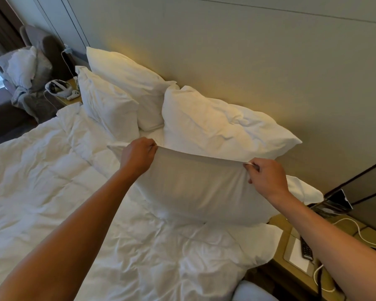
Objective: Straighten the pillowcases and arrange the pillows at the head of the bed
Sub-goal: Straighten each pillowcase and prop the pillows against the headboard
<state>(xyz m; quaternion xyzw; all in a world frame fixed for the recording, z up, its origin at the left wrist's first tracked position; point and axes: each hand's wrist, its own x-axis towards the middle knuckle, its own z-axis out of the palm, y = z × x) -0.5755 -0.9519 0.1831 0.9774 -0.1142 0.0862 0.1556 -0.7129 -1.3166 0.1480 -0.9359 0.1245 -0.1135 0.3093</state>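
Observation:
I hold a white pillow (200, 192) up off the white duvet (52, 181) by the top edge of its pillowcase, which is pulled taut between my hands. My left hand (137, 156) pinches the left corner of that edge and my right hand (266, 178) pinches the right corner. Behind it a creased white pillow (221, 124) leans against the beige headboard wall (248, 61). Two more white pillows stand at the far side of the bed head: one at the back (126, 81) against the wall, one in front (104, 105) of it.
A bedside table (302, 255) at the right carries a black remote (306, 249), a white cable (360, 233) and a card. The far bedside table (71, 101) holds a white headset and controller. An armchair (30, 68) piled with cushions stands at the far left.

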